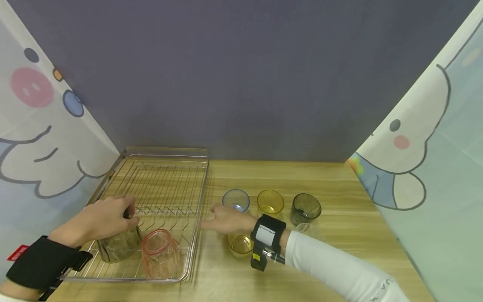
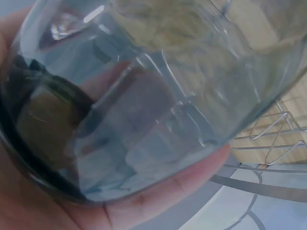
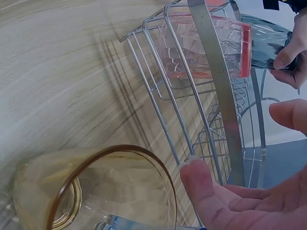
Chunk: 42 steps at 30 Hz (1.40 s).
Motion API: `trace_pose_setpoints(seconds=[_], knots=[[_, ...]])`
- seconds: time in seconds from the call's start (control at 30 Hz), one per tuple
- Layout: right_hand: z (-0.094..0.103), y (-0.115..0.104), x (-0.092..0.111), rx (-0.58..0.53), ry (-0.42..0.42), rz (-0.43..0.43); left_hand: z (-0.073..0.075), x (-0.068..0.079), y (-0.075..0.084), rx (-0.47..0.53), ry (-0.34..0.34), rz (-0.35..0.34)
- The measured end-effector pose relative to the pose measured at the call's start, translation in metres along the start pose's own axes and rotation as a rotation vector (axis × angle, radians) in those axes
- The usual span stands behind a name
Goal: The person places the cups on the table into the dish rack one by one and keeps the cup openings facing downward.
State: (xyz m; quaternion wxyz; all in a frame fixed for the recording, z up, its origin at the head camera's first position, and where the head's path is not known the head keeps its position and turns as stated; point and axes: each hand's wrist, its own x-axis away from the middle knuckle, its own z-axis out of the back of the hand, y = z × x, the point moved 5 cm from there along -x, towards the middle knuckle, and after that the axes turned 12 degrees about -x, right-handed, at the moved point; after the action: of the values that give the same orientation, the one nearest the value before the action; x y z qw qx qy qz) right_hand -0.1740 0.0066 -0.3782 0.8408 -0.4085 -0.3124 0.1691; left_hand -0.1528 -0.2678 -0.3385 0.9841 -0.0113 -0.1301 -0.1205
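Grey-green glass [image 1: 118, 248] is at the lower left of the head view, within the wire rack [image 3: 227, 110]; whether its base touches the wires, I cannot tell. The left hand [image 1: 107, 219] comes over it from the lower left edge, knuckles up, fingers and thumb clamped on its upper end. Just right of it in the rack, a pink-rimmed glass [image 1: 160, 253] stands upright.

The right hand [image 1: 230, 219] is near the center, beside the rack's right side. Its thumb and fingers are apart and hold nothing; its arm, in a white sleeve [image 1: 332, 264], slants in from the lower right.

Around that hand, on the wooden table [image 1: 362, 251], are 1 blue glass [image 1: 236, 201], 2 yellow glasses [image 1: 270, 202] and 1 dark grey glass [image 1: 305, 208]. The right wrist and sleeve partly hide a clear glass [image 1: 306, 229] below the grey one. I see no contents in the pink-rimmed glass.
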Motion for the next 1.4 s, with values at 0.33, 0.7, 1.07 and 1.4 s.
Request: trace_pose_setpoints(seconds=[0.33, 0.7, 1.07, 1.4], knots=[[-0.003, 0.003, -0.001, -0.025, -0.022, 0.002, -0.016, 0.001, -0.001, 0.08, -0.083, 0.027], [-0.011, 0.009, -0.001, -0.123, 0.016, 0.017, -0.043, 0.007, 0.006, 0.024, -0.001, 0.129], [-0.018, 0.011, 0.002, -0.163, 0.006, -0.023, -0.053, 0.009, 0.012, 0.024, 0.06, 0.189], [-0.023, 0.015, 0.004, -0.216, -0.005, -0.051, -0.058, 0.01, 0.015, 0.093, 0.072, 0.182]])
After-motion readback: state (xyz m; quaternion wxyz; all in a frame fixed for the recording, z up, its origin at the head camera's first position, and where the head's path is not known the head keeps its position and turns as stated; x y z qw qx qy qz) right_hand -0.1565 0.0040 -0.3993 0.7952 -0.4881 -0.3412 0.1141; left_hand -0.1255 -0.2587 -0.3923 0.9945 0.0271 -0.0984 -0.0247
